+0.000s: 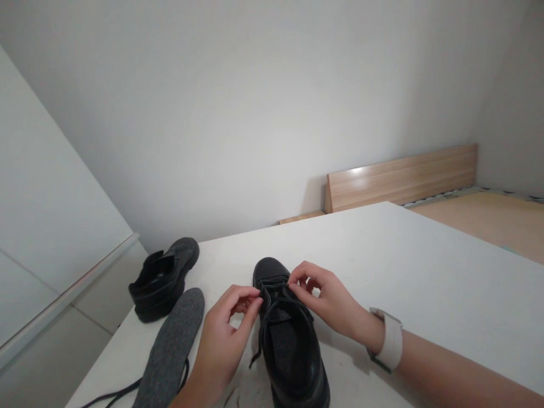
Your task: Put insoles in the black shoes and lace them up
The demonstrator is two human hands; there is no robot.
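Observation:
A black lace-up shoe (297,354) stands on the white table with its toe pointing away from me. Its black shoelace (274,283) runs across the eyelets, and one loose end hangs down the left side. My left hand (232,326) pinches the lace at the left row of eyelets, thumb against forefinger. On the opposite side, my right hand (325,297) is closed in a similar pinch on the lace near the right eyelets. The fingertips hide most of what lies between them. A pale watch strap (391,340) circles my right wrist.
A second black shoe (164,277) sits at the table's left edge. Beside it lies a grey insole (172,345), with another black lace (121,392) partly under it. Beyond the white table (382,249) are a wooden headboard (403,175) and a bed (488,218).

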